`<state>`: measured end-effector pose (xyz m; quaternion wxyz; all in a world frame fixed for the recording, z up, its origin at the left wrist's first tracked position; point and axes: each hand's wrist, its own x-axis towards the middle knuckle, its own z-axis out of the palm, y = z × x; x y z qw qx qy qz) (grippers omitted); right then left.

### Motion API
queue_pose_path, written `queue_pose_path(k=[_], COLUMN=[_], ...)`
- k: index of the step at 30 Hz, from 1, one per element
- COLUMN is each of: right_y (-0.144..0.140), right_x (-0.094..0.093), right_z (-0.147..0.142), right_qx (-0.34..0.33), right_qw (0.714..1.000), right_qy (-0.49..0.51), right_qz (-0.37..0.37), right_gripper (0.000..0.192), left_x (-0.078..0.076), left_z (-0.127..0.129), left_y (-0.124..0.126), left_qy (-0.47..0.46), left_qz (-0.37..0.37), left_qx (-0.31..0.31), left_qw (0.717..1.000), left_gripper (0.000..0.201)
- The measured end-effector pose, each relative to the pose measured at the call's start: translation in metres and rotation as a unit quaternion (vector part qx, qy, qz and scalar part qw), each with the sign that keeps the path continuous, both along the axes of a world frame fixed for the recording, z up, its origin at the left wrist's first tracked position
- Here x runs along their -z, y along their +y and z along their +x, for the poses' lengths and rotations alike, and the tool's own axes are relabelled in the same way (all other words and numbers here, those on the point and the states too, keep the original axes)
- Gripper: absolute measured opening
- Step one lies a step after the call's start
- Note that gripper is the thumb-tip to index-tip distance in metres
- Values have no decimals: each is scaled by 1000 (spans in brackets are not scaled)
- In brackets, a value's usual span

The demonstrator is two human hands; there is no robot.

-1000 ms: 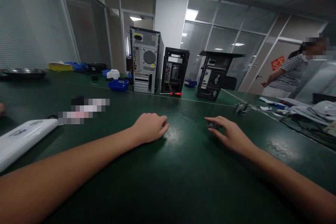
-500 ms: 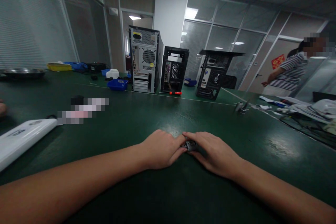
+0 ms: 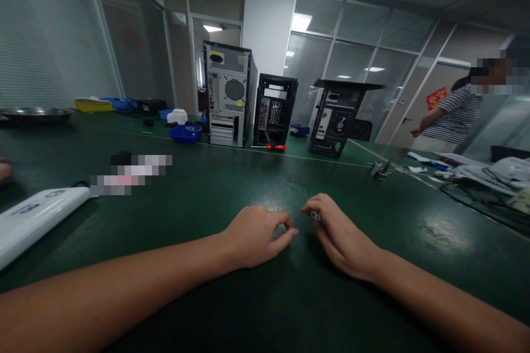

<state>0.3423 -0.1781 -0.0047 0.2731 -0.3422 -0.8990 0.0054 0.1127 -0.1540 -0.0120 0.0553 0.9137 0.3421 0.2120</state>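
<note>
My right hand (image 3: 337, 234) is closed around a small grey metal part (image 3: 316, 214) with a round end, held low over the green table (image 3: 248, 298). The part's end shows between thumb and fingers; the palm side is hidden. To its left, my left hand (image 3: 256, 236) rests near the table with thumb and forefinger curled until their tips nearly meet. Whether something tiny sits in that pinch I cannot make out. A narrow gap separates the two hands.
Three computer cases (image 3: 229, 94) stand at the back, with a red-handled screwdriver (image 3: 276, 147) before them. Small metal parts (image 3: 380, 169) lie at right. A white box-like object (image 3: 45, 215) and a blue tray (image 3: 185, 133) are on the left. A person (image 3: 453, 110) stands far right.
My hands have moved apart. The metal part went with my right hand, slightly right and away from me, out of my left fingers.
</note>
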Motion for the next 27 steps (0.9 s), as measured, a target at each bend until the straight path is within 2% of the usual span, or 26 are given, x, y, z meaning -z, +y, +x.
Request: queue_pose_path(k=[2, 8, 12, 15, 18, 23, 27], right_y=[-4, -6, -2, 11, 37, 86, 108], right_x=[0, 5, 2, -1, 1, 13, 26], right_z=[-6, -16, -13, 0, 32, 116, 173], right_qx=[-29, -33, -19, 34, 114, 275, 377], right_qw=[999, 991, 992, 995, 992, 961, 923], right_qy=[-35, -110, -104, -76, -43, 15, 64], right_qz=[3, 65, 67, 53, 33, 2, -39], right_gripper=[32, 8, 13, 15, 18, 27, 31], left_x=[1, 4, 0, -5, -8, -7, -3], left_z=[1, 0, -1, -3, -10, -37, -56], left_y=[-1, 1, 0, 3, 17, 57, 84], left_qy=[-14, -12, -27, -13, 26, 131, 136], left_qz=[-1, 9, -4, 16, 61, 101, 59], left_qx=[21, 92, 78, 48, -3, -116, -216], left_qw=[1000, 996, 997, 999, 998, 979, 965], left_gripper=[35, 39, 41, 45, 49, 50, 51])
